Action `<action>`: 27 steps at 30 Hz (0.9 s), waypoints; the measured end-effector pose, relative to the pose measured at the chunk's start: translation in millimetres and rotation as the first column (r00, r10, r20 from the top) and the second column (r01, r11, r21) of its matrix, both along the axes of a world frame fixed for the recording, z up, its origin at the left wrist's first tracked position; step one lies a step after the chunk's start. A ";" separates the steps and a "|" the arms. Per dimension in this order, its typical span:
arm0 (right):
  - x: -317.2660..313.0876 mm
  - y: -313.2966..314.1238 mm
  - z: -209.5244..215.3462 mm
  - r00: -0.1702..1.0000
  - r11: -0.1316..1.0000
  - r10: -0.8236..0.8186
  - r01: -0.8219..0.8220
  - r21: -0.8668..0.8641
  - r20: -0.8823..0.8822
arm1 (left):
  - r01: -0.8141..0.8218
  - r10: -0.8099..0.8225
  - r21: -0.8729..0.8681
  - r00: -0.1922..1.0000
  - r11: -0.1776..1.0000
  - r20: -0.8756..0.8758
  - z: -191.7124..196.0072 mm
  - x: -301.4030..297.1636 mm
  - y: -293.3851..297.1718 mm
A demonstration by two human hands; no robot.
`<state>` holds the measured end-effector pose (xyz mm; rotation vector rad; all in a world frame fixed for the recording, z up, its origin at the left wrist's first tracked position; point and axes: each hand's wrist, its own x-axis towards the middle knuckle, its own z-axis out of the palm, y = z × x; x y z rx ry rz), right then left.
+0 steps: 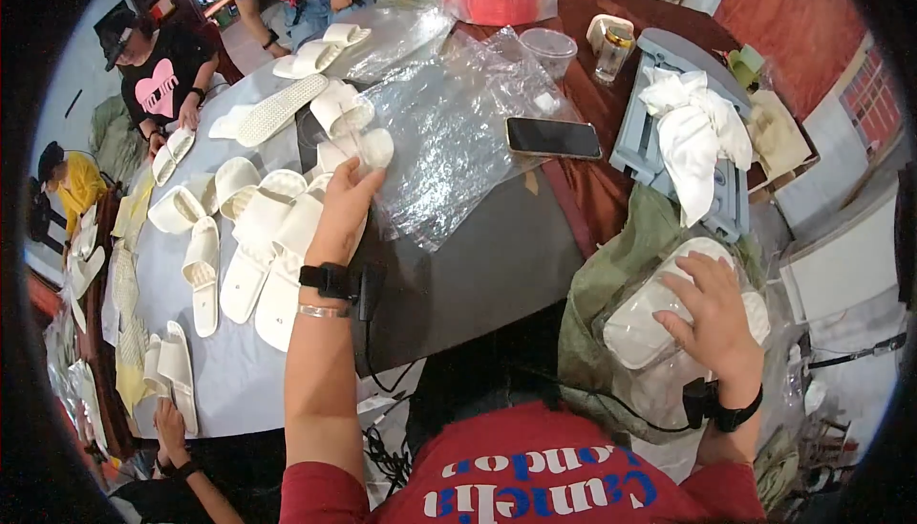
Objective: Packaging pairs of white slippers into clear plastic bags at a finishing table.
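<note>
My left hand [353, 192] reaches out over the table, its thumb and fingers closed at the edge of a cream slipper [374, 149]. Part of that slipper is hidden behind the fingers. Below and to the right, my right hand [712, 309] is open, fingers spread over a pair of white slippers in a clear plastic bag [642, 331]. The bag lies in the mouth of a green woven sack [597, 280]. Several loose cream slippers [250, 252] are heaped to the left of my left hand, and another slipper [341, 106] sits just beyond it.
Clear plastic bags [439, 132] are spread over the table's middle, beside a black phone [553, 138]. A white cloth [695, 128] drapes over a grey-blue plastic stool [642, 132]. Co-workers stand along the far and left sides; a co-worker's hand [170, 428] touches slippers at lower left.
</note>
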<state>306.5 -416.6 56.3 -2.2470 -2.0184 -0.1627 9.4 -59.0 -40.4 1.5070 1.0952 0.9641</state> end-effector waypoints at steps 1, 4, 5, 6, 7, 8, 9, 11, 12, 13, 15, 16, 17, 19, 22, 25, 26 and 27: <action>1.0 -0.4 -0.2 1.000 1.000 0.001 -0.001 0.001 -0.004 | -0.028 0.027 -0.068 0.999 0.997 -0.025 0.3 1.6 4.1; 4.4 -1.9 -1.4 1.000 1.000 -0.013 0.013 0.004 -0.007 | -0.074 0.068 -0.175 0.997 0.982 -0.040 -0.6 9.5 11.8; 4.3 -3.4 -1.6 1.000 1.000 -0.027 0.027 0.001 -0.012 | -0.090 0.084 -0.217 0.996 0.972 -0.034 -1.0 11.0 13.2; 4.0 -4.6 -2.1 1.000 1.000 -0.026 0.026 0.005 -0.009 | -0.089 0.085 -0.213 0.996 0.973 -0.031 -4.5 10.8 18.1; 3.8 -5.9 -2.7 1.000 1.000 -0.028 0.028 0.010 0.005 | -0.052 0.038 -0.211 0.997 0.976 -0.070 -9.9 9.4 25.6; 4.3 -6.9 -4.3 0.999 0.999 -0.034 0.034 0.014 0.020 | -0.011 -0.013 -0.211 0.994 0.977 -0.109 -12.0 12.3 30.3; 5.1 -7.5 -6.5 0.999 0.999 -0.038 0.038 0.018 0.024 | -0.006 -0.017 -0.208 0.994 0.978 -0.105 -14.2 16.3 34.5; 8.0 -8.2 -11.6 0.999 0.999 -0.032 0.032 0.005 0.012 | 0.062 -0.092 -0.145 0.974 0.987 -0.209 -18.6 24.8 42.2; 6.8 -7.8 -11.5 1.000 1.000 -0.024 0.024 0.013 0.013 | 0.055 -0.083 -0.137 0.975 0.989 -0.208 -25.9 21.9 49.7; 4.5 -7.1 -11.3 1.000 1.000 -0.015 0.016 0.025 -0.010 | 0.047 -0.052 -0.024 0.958 0.999 -0.280 -38.5 16.7 61.1; 3.9 -7.9 -12.8 0.999 0.999 -0.018 0.020 0.043 -0.030 | 0.059 -0.022 0.095 0.939 0.994 -0.344 -43.8 16.6 74.5; 4.1 -8.1 -13.7 0.999 0.999 -0.011 0.012 0.030 -0.040 | -0.048 0.054 0.050 0.992 0.998 -0.118 -45.9 14.4 80.8; 5.1 -9.9 -14.9 0.999 1.000 -0.015 0.015 0.012 -0.050 | -0.129 0.130 -0.023 0.985 0.991 0.110 -41.1 20.6 79.7; 7.6 -11.2 -16.8 0.998 0.999 -0.031 0.032 0.017 -0.063 | -0.156 0.176 -0.090 0.941 0.984 0.290 -28.4 28.9 81.0; 13.0 -12.9 -21.4 0.996 0.999 -0.045 0.047 0.023 -0.078 | -0.211 0.279 -0.190 0.826 0.959 0.490 5.6 45.1 80.9; 15.9 -16.2 -23.7 0.996 0.998 -0.061 0.063 0.029 -0.068 | -0.075 0.112 -0.084 0.650 0.994 0.752 20.0 45.9 107.9; 14.5 -15.1 -24.2 0.997 0.998 -0.049 0.051 0.033 -0.068 | -0.089 0.115 -0.075 0.651 0.993 0.751 14.0 22.0 139.2; 10.0 -12.0 -21.9 0.997 0.999 -0.009 0.013 0.050 -0.078 | -0.267 0.143 0.336 0.926 0.903 0.350 10.7 -25.1 174.2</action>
